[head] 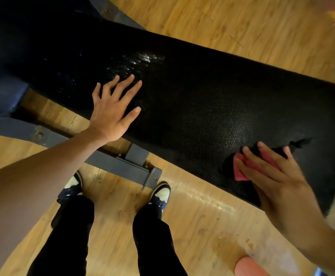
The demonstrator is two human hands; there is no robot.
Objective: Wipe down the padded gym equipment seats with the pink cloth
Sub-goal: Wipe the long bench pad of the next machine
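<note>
I am looking down into a gym, judging by the long black pebble-textured padded bench (212, 100) sitting on its dark blue-grey steel frame (122, 166) over a worn wood-plank floor (202, 216).
</note>
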